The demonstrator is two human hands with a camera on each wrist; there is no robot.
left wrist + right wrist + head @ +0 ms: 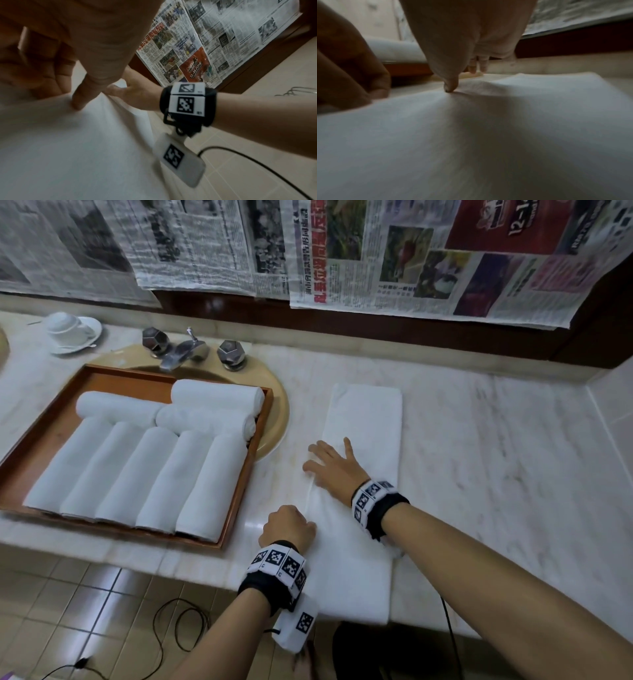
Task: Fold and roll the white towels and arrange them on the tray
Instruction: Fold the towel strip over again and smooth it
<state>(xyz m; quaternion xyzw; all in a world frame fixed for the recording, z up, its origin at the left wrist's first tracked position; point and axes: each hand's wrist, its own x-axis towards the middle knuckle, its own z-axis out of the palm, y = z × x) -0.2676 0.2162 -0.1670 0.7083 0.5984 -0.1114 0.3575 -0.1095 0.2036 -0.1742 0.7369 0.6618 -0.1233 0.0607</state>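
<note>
Towel (363, 440) lies folded long, flat, white, lightly creased.

The folded towel (363, 440) hides its near end behind the right forearm; the left hand (287, 525) conceals its curled fingertips; the wrist views blur.

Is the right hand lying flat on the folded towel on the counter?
Yes: in the head view the right hand lies spread, fingers straight, on the long folded towel that lies on the marble counter.
</note>
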